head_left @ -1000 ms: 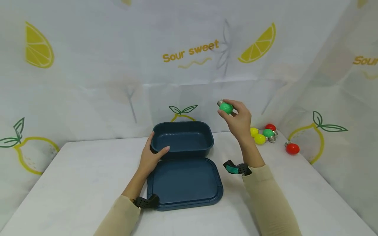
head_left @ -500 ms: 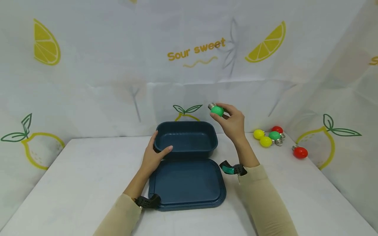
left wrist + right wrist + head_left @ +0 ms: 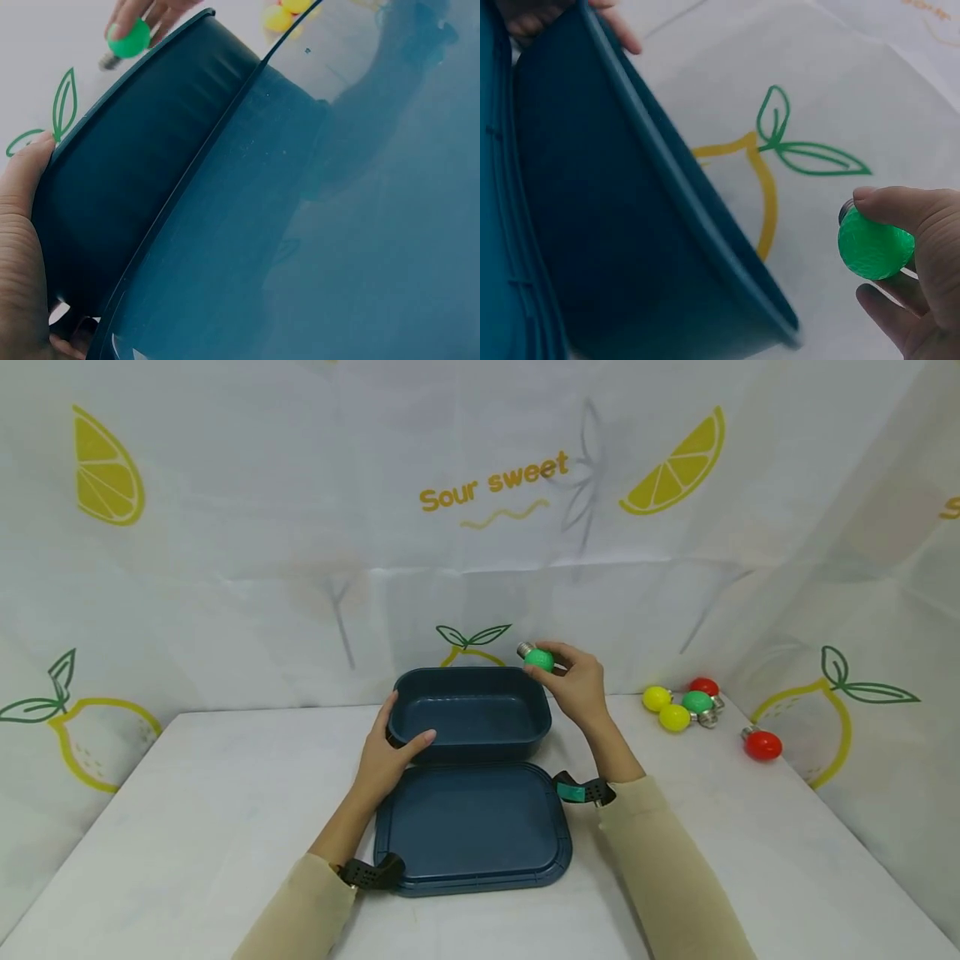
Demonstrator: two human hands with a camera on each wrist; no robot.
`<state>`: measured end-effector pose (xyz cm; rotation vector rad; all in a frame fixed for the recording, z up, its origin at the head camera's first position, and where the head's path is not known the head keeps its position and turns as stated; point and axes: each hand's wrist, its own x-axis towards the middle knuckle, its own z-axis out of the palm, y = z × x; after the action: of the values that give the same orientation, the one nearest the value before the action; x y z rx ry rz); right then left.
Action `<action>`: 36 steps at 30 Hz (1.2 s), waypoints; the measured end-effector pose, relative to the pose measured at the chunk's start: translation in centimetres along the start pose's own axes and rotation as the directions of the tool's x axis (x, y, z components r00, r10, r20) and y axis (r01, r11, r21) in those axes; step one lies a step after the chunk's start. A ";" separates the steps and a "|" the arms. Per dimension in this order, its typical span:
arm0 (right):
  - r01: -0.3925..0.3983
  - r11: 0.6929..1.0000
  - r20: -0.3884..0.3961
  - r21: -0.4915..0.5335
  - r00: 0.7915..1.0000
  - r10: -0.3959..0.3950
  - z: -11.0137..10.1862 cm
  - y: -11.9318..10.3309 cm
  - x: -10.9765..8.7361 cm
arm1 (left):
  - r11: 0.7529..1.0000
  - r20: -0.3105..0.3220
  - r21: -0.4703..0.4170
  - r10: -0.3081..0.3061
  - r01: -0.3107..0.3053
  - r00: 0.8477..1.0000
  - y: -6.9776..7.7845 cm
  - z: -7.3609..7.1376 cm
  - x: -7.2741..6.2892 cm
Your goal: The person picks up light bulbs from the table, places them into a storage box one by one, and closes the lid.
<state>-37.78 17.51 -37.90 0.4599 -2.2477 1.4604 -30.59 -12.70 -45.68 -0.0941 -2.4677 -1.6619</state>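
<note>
A green light bulb [image 3: 539,660] with a silver screw base is pinched between the thumb and fingers of my right hand [image 3: 577,685], just above the right rear rim of a dark blue box [image 3: 472,747]. The bulb's base points up and left. In the right wrist view the same bulb [image 3: 875,244] shows beside the box wall. My left hand [image 3: 384,764] grips the box's left end, thumb at the front rim and fingers along the side. No bulb shows on the visible box floor. A dark blue lid [image 3: 472,827] lies flat in front of the box.
At the back right of the white table [image 3: 247,810] lie two yellow bulbs [image 3: 674,718], another green bulb [image 3: 697,702] and a red bulb [image 3: 704,687] in a cluster. A separate red bulb [image 3: 762,745] lies near the right edge. A lemon-print sheet [image 3: 300,527] hangs behind.
My right hand has moved left and down with the green light bulb, from right of the box to its right rear rim. My left hand keeps its grip on the box.
</note>
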 end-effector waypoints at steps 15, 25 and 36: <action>-0.074 0.988 0.046 -0.139 0.996 0.081 1.7 3.1 -0.7 | 1.000 0.001 0.003 0.006 -0.006 1.000 0.1 0.0 0.1; -0.072 0.983 0.089 -0.168 0.992 0.087 2.5 3.4 -0.8 | 1.000 -0.003 0.006 0.002 -0.002 1.000 -0.1 -0.1 0.2; -0.122 0.952 0.165 -0.282 0.971 0.173 2.4 2.6 -0.8 | 1.000 -0.007 -0.013 0.003 -0.003 1.000 -0.2 0.1 0.3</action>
<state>-38.73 16.35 -41.20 0.3611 -2.6363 1.1926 -30.88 -12.73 -45.85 -0.0936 -2.4510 -1.6748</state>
